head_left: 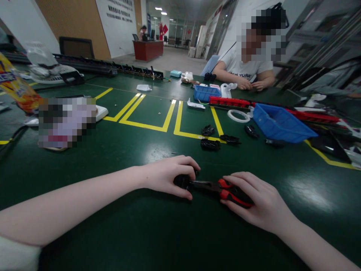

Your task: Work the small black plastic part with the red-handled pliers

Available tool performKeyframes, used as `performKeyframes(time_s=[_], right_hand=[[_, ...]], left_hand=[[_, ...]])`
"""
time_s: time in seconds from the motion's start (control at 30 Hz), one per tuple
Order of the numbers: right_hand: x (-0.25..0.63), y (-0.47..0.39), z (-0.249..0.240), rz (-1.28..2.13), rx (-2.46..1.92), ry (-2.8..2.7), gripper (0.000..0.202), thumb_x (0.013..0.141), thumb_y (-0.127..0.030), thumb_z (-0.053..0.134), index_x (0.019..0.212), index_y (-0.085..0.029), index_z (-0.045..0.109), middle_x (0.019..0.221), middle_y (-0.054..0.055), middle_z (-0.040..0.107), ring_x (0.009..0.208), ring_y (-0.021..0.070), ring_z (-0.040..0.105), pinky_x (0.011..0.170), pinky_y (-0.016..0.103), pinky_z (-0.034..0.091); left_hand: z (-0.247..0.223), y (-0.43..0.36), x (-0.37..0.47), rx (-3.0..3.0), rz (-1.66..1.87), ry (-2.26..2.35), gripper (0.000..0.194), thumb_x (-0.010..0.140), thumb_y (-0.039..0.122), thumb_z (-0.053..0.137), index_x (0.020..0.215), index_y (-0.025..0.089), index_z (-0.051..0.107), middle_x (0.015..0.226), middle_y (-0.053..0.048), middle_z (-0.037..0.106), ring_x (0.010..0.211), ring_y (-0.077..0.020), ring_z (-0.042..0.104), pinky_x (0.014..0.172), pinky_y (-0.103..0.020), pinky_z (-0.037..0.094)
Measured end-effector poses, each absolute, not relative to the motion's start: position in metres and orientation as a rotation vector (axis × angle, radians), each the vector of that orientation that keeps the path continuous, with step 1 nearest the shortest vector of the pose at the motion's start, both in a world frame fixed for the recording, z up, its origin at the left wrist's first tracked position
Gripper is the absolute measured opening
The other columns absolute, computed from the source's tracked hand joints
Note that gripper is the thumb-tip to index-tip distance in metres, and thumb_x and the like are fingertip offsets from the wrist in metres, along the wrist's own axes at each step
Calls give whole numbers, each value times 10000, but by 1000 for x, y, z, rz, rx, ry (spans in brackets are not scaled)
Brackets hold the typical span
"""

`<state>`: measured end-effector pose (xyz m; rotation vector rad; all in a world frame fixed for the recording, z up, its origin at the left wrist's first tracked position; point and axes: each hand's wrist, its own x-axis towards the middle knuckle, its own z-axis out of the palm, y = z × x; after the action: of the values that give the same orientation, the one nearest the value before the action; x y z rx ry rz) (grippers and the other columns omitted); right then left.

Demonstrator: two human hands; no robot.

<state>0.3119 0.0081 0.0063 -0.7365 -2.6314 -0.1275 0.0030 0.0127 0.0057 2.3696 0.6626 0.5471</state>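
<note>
Near the table's middle, my left hand (166,176) is closed around a small black part (182,181), mostly covered by the fingers, so its kind cannot be made out. My right hand (258,197) grips the red and black handles of long-nose pliers (221,188). The pliers point left, and their jaws reach the black part at my left fingertips. Whether the jaws pinch it is hard to see. Just beyond my hands lie several similar black pieces (210,144). A tiny dark pin-like bit (174,153) rests behind my left hand.
Yellow tape (143,125) marks the green table (126,233). A blue bin (282,122), a white ring (238,116) and a red strip (229,101) are at the right. A phone-like object (67,122) lies left. Across the table sits a person (245,69).
</note>
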Motion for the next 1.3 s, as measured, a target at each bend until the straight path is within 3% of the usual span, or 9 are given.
performKeyframes(time_s=[0.27, 0.47, 0.6, 0.73, 0.97, 1.3], right_hand=[[309, 4, 7, -60, -778, -2614, 366, 885, -373, 641, 1184, -169, 587, 1024, 112, 679, 833, 193, 675, 641, 292, 584], [308, 4, 6, -118, -753, -2608, 350, 886, -378, 633, 1169, -176, 595, 1014, 114, 683, 825, 203, 676, 640, 311, 578], [310, 6, 2, -94, -759, -2593, 372, 882, -384, 636, 1200, -195, 595, 1036, 112, 682, 842, 210, 671, 657, 325, 573], [313, 7, 0, -100, -762, -2591, 376, 881, -379, 639, 1203, -190, 590, 1041, 113, 675, 846, 210, 663, 668, 329, 567], [314, 8, 0, -137, -755, -2614, 375, 898, -374, 620, 1208, -169, 576, 1049, 122, 659, 850, 204, 656, 663, 317, 564], [315, 10, -1, -97, -763, -2593, 386, 877, -377, 644, 1211, -192, 590, 1051, 115, 677, 853, 214, 666, 666, 329, 567]], left_hand=[[8, 11, 2, 2375, 469, 675, 302, 871, 339, 732, 1100, 186, 609, 1442, -113, 504, 1263, -288, 561, 1002, -394, 499], [9, 5, 4, 2492, 409, 653, 611, 908, 340, 679, 1434, 191, 406, 1571, -155, 373, 1361, -305, 489, 1055, -411, 477], [7, 5, 5, 2526, 415, 687, 712, 933, 368, 645, 1520, 182, 287, 1616, -168, 285, 1428, -311, 409, 1133, -446, 405], [6, 6, 6, 2607, 468, 709, 689, 932, 375, 634, 1503, 149, 321, 1572, -189, 361, 1415, -326, 413, 1164, -493, 344], [5, 6, 7, 2654, 492, 799, 607, 922, 377, 623, 1432, 121, 417, 1367, -160, 573, 1230, -292, 565, 1050, -418, 448], [5, 5, 7, 2656, 521, 815, 592, 908, 353, 641, 1415, 134, 428, 1418, -161, 535, 1253, -295, 555, 1055, -423, 457]])
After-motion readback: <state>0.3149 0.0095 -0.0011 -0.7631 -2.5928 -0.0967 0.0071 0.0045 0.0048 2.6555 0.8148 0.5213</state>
